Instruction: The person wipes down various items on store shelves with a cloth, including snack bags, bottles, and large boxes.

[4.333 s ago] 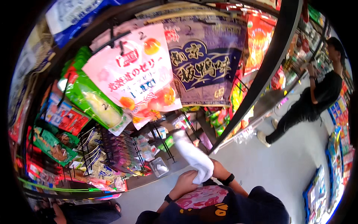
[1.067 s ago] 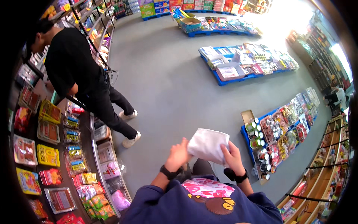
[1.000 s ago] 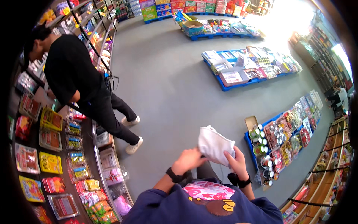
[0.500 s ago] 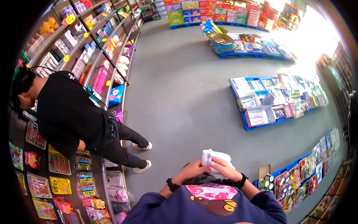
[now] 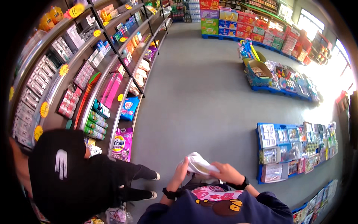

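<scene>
I am holding one white cloth (image 5: 198, 160) in two hands (image 5: 228, 173) at six o'clock, with one person (image 5: 80, 183) at eight and four blue pallets (image 5: 260, 173) from one to four.

Room ahead above the floor (image 5: 194, 104); a co-worker (image 5: 74, 186) blocks left, blue pallet (image 5: 259, 170) right

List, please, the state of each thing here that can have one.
Left hand: gripping, at the cloth's left side
Right hand: gripping, at its right side
White cloth: folded, held up
Person in black: standing
Box with blue side: open, filled
Colourful cartons: stacked
</scene>
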